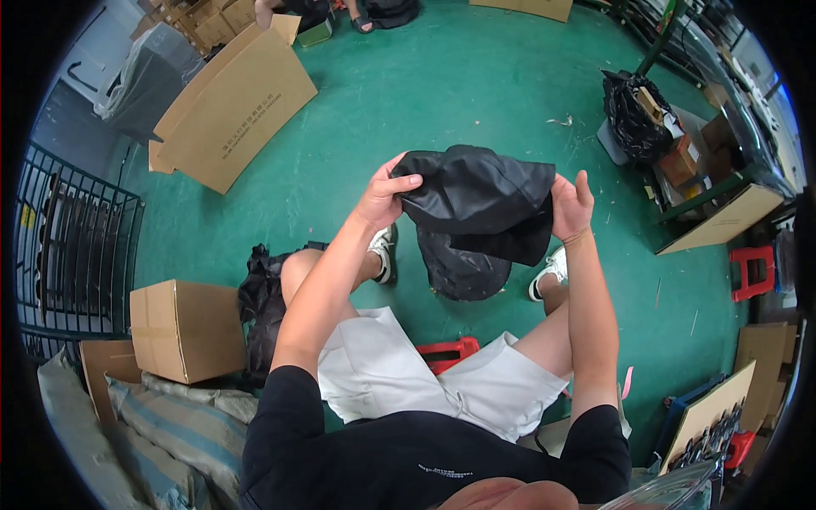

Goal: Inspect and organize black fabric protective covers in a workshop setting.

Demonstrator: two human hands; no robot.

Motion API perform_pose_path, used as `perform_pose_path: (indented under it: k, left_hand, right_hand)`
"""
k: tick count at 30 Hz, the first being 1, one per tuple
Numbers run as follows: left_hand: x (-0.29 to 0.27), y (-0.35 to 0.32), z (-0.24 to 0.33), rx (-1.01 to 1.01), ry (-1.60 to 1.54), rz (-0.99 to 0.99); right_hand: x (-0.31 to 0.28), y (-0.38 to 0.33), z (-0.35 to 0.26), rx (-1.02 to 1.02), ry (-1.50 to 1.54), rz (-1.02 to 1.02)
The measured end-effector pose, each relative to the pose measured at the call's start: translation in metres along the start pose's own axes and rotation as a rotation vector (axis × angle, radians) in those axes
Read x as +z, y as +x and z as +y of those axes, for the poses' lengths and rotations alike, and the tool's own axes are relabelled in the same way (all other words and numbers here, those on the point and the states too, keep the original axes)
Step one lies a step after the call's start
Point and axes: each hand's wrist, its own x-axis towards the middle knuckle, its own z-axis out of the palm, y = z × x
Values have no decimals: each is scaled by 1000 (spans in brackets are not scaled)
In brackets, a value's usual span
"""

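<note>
Black, thin and faintly glossy, the fabric bag [476,200] hangs in the air in front of your knees, stretched between your two hands above the green floor [476,76]. Your left hand [384,194] pinches its upper left edge, thumb laid over the top and fingers tucked behind; your right hand [573,206] clamps the right edge, the cloth gathered in the grip with the fingers pointing up. It looks light and entirely limp, so it will sag and fold wherever you are not holding it, and the smooth surface may slide between your fingers. Judging by the creases, the edges and corners are the places to take hold, since a pinch in the middle would only bunch it. Count one piece in your hands, one more dark bundle [463,263] lying on the floor between your two white shoes [384,248], and a further heap of black material [259,310] just beside your left thigh. Two brown cardboard boxes sit on your left: a closed one [187,327] near the heap and a large open one [234,102] farther off. A red stool [448,350] shows under you.
</note>
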Motion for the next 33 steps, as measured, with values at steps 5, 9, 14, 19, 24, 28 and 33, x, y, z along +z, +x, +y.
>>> perform_pose_path:
  k: [5, 9, 14, 19, 24, 28, 33]
  left_hand:
    - [1, 55, 1, -22, 89, -4]
    - [-4, 88, -18, -17, 127, 78]
    - [2, 115, -28, -62, 228, 121]
    - [1, 121, -25, -99, 385, 121]
    - [-7, 121, -23, -91, 642, 170]
    - [-5, 114, -13, -117, 1035, 183]
    - [-4, 103, -9, -84, 988, 103]
  right_hand:
    - [-22, 22, -11, -23, -232, 389]
    - [-28, 17, -11, 68, -319, 496]
    - [-26, 11, -18, 71, -372, 644]
    - [-29, 14, -25, 246, -562, 576]
    - [-29, 29, -8, 112, -667, 659]
    - [-27, 39, -4, -150, -1097, 700]
    - [-26, 43, 5, -334, -1390, 871]
